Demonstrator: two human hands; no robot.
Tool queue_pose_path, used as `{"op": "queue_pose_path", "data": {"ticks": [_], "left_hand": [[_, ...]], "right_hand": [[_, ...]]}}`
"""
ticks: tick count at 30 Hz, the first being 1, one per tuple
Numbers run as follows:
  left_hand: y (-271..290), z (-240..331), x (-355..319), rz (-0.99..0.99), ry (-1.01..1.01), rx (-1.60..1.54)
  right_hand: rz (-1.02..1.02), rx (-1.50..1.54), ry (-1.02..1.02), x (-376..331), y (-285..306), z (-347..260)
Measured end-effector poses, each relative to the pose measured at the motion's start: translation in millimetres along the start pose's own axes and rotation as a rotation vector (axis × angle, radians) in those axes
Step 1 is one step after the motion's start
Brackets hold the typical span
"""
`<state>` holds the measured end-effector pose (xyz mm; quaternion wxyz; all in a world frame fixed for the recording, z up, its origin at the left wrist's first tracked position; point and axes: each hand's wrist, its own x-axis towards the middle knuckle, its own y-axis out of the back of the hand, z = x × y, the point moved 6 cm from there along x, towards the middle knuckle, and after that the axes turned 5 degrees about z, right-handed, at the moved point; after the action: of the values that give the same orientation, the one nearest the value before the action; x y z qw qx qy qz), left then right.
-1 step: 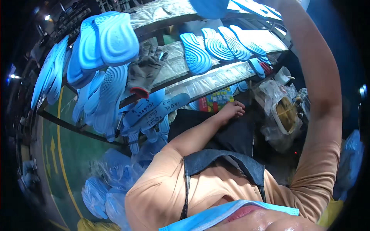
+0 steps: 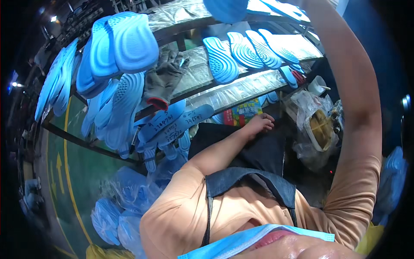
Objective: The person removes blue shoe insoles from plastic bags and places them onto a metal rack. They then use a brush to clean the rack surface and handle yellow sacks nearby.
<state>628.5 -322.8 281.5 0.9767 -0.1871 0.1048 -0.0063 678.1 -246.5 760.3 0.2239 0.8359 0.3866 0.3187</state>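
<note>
My left hand point(image 2: 260, 124) lies over the dark apron point(image 2: 241, 146) on my lap, palm down with its fingers loosely apart and nothing in them. My right arm stretches up to the top right, where the right hand point(image 2: 318, 3) is mostly cut off by the upper edge and its fingers are hidden. To its left, a blue insole point(image 2: 226, 9) hangs into view at the top; what supports it is out of sight. Several blue insoles point(image 2: 221, 60) with raised ridges lie in a row on the silvery middle shelf. A colourful packet point(image 2: 243, 113) sits beyond my left hand.
A rack's left end holds stacked insoles point(image 2: 133, 41) and a grey glove point(image 2: 166, 80) with a red cuff. Blue pieces with handwriting point(image 2: 189, 118) hang below. Right of my lap are a plastic bag point(image 2: 308, 112) and a white cup point(image 2: 317, 85). Bagged insoles point(image 2: 108, 220) lie lower left.
The blue insole at the top edge has moved slightly left, and my right forearm has shifted a little left too. My left hand stays in place.
</note>
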Motion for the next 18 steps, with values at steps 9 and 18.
{"op": "queue_pose_path", "data": {"ticks": [9, 18], "left_hand": [[13, 10, -5, -0.033, 0.001, 0.037], [14, 6, -2, -0.121, 0.020, 0.025]], "right_hand": [[0.082, -1.160, 0.239, 121, -42, 35], [0.041, -1.219, 0.373, -12, -15, 3]]}}
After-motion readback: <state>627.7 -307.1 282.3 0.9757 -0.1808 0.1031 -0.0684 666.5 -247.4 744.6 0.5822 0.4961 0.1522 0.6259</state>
